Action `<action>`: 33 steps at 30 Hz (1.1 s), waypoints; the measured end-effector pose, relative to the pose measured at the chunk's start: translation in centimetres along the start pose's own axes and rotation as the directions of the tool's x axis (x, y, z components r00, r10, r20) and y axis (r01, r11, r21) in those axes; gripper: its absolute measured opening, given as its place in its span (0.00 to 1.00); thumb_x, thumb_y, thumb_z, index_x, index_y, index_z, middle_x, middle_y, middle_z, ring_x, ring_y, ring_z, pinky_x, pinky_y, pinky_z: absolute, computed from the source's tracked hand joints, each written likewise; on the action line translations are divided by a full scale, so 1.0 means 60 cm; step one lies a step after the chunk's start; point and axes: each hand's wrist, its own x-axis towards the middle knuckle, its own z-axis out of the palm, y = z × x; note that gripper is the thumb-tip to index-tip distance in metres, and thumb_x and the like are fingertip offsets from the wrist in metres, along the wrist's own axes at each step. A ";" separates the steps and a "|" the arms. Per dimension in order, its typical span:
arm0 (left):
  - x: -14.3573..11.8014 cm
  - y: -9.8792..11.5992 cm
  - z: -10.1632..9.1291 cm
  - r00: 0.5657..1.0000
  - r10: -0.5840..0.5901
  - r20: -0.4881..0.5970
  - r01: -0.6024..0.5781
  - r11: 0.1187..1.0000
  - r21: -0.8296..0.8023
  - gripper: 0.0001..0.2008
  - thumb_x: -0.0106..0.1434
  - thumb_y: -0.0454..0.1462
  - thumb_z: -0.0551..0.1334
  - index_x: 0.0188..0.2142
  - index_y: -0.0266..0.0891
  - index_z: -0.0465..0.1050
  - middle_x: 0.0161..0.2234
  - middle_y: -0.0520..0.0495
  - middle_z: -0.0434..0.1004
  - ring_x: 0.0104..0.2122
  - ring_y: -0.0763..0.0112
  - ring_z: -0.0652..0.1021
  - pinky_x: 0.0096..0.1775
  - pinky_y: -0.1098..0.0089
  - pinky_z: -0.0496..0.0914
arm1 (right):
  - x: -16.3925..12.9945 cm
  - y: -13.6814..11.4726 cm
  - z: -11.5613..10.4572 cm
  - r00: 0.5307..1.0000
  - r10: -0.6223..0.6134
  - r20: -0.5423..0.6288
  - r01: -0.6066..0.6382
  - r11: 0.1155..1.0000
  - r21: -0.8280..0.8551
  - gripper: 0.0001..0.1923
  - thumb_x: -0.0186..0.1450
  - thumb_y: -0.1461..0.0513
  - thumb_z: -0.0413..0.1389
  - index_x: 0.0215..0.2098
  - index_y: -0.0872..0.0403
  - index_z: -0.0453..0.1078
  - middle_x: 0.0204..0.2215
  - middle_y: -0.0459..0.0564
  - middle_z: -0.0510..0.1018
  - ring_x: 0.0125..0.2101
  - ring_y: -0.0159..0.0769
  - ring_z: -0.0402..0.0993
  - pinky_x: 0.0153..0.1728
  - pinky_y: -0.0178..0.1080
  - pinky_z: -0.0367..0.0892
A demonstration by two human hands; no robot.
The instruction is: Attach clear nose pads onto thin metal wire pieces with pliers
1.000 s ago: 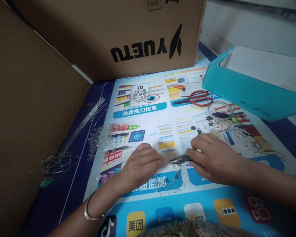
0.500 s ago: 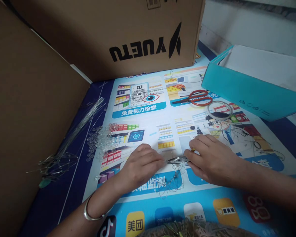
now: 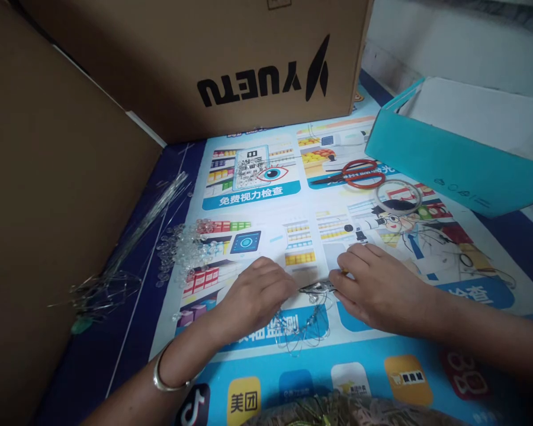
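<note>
My right hand (image 3: pixel 379 290) grips small metal pliers (image 3: pixel 316 288) whose tips point left toward my left hand (image 3: pixel 257 296). My left hand pinches thin wire right at the plier tips; a silver bangle sits on that wrist. A tangle of fine wire with clear beads (image 3: pixel 302 322) lies on the printed poster (image 3: pixel 266 195) just below both hands. A heap of clear beads (image 3: pixel 182 251) lies to the left of my left hand.
A bundle of straight wires (image 3: pixel 128 242) lies at the left by a cardboard wall (image 3: pixel 48 195). A large YUETU carton (image 3: pixel 231 65) stands behind. Red scissors (image 3: pixel 353 176), a clear tape ring (image 3: pixel 397 198) and a teal box (image 3: pixel 448 160) are at the back right.
Both hands stay together at the plier tips, shifting only slightly left; the view has tilted a little.
</note>
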 end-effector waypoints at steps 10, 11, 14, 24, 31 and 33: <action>0.006 0.006 -0.003 0.995 -0.049 0.086 0.047 0.999 0.015 0.07 0.63 0.29 0.53 0.38 0.39 0.66 0.30 0.50 0.72 0.32 0.71 0.70 0.38 0.64 0.63 | 0.007 -0.002 0.004 1.000 -0.001 0.007 0.001 1.000 0.004 0.08 0.62 0.59 0.49 0.37 0.54 0.66 0.31 0.53 0.66 0.35 0.42 0.58 0.33 0.42 0.49; 0.007 0.007 -0.004 0.994 -0.048 0.096 0.047 0.999 0.018 0.07 0.63 0.29 0.53 0.39 0.39 0.66 0.30 0.50 0.71 0.33 0.71 0.70 0.38 0.64 0.63 | 0.007 -0.002 0.005 1.000 -0.001 0.008 0.001 1.000 0.006 0.08 0.62 0.59 0.49 0.37 0.54 0.66 0.31 0.53 0.66 0.35 0.42 0.58 0.33 0.42 0.49; 0.012 0.009 -0.006 0.991 -0.047 0.121 0.043 0.998 0.041 0.07 0.63 0.29 0.51 0.36 0.39 0.66 0.28 0.50 0.70 0.32 0.71 0.69 0.37 0.64 0.63 | 0.007 -0.003 0.006 1.000 -0.003 0.011 0.003 1.000 0.018 0.08 0.62 0.59 0.50 0.37 0.54 0.67 0.31 0.53 0.67 0.35 0.42 0.58 0.33 0.42 0.49; 0.021 0.011 -0.015 0.986 -0.063 0.155 0.062 0.998 0.011 0.08 0.64 0.30 0.50 0.38 0.39 0.66 0.30 0.50 0.72 0.33 0.71 0.71 0.37 0.65 0.64 | 0.010 0.000 0.009 0.999 0.015 0.038 -0.018 0.995 0.099 0.11 0.65 0.58 0.46 0.37 0.54 0.67 0.32 0.53 0.66 0.36 0.43 0.58 0.35 0.43 0.51; 0.019 0.010 -0.016 0.981 -0.123 0.150 0.134 0.989 -0.064 0.06 0.65 0.33 0.51 0.37 0.39 0.66 0.32 0.49 0.73 0.35 0.70 0.72 0.40 0.63 0.64 | 0.011 0.008 0.002 0.997 0.061 0.057 -0.072 0.974 0.213 0.12 0.65 0.58 0.44 0.35 0.54 0.67 0.32 0.53 0.66 0.36 0.40 0.58 0.36 0.42 0.53; 0.018 0.010 -0.015 0.978 -0.141 0.153 0.154 0.985 -0.078 0.06 0.65 0.35 0.52 0.39 0.39 0.66 0.34 0.49 0.74 0.35 0.69 0.72 0.41 0.63 0.64 | 0.011 0.008 0.002 0.997 0.064 0.054 -0.074 0.972 0.222 0.13 0.65 0.58 0.44 0.34 0.55 0.67 0.32 0.53 0.65 0.36 0.40 0.58 0.36 0.42 0.53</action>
